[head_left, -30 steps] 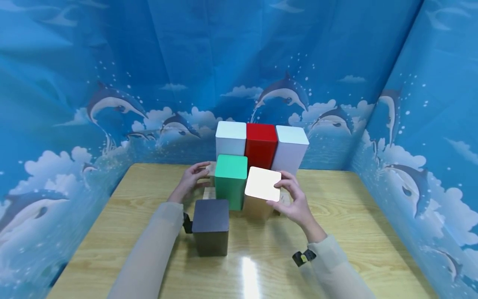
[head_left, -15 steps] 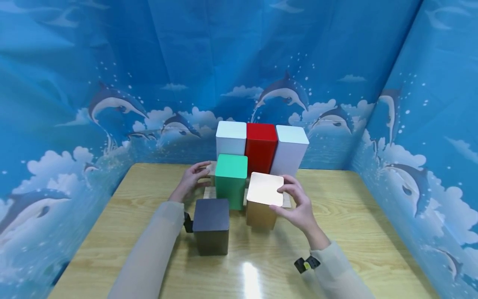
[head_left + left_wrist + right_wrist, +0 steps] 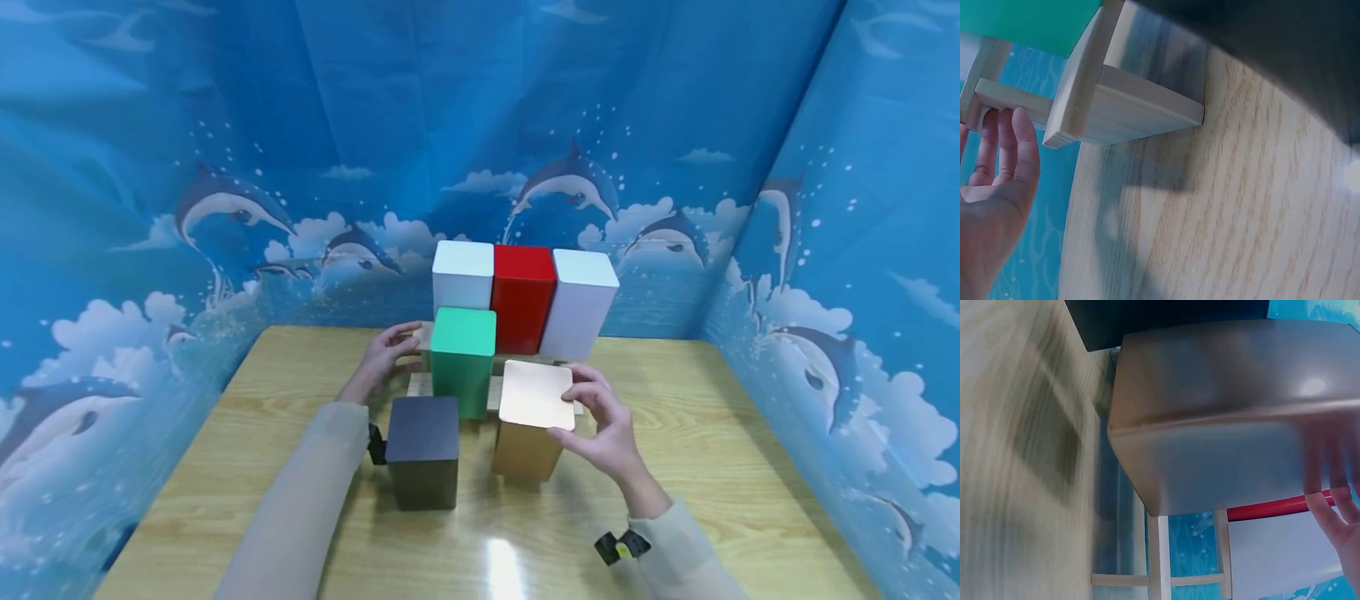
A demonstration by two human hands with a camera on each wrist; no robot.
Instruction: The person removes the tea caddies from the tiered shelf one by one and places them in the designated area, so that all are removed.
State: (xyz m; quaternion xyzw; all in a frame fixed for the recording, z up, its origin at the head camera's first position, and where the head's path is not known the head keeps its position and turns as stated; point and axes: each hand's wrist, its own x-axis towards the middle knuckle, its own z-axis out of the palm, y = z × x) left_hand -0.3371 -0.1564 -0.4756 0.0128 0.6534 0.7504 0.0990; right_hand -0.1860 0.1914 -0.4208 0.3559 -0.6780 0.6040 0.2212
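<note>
"What has moved?"

"The copper-coloured canister (image 3: pixel 532 421). It has slid toward the person and a little rightward since a second ago, bringing the right hand (image 3: pixel 606 432) with it."

"How are that hand's fingers?"

"Thumb and fingers are grasping the canister by its right side, near the top. It looks lifted off the tabletop (image 3: pixel 675 467), though I can't be certain."

"And the left?"

"The left hand (image 3: pixel 386 360) hasn't shifted; its fingers hold the left end of the wooden step stand (image 3: pixel 1141 103), which I'd judge steadies it."

"Where does that leave the canister?"

"In front of the stand's lower step, right of the green canister (image 3: pixel 462 354) and the nearer black canister (image 3: pixel 423 454). A gap has opened behind it, so it seems separated from the back row: white canister (image 3: pixel 462 279), red canister (image 3: pixel 522 292), second white canister (image 3: pixel 580 304)."

"Anything beyond?"

"Blue dolphin-print curtains (image 3: pixel 420 150)."
</note>
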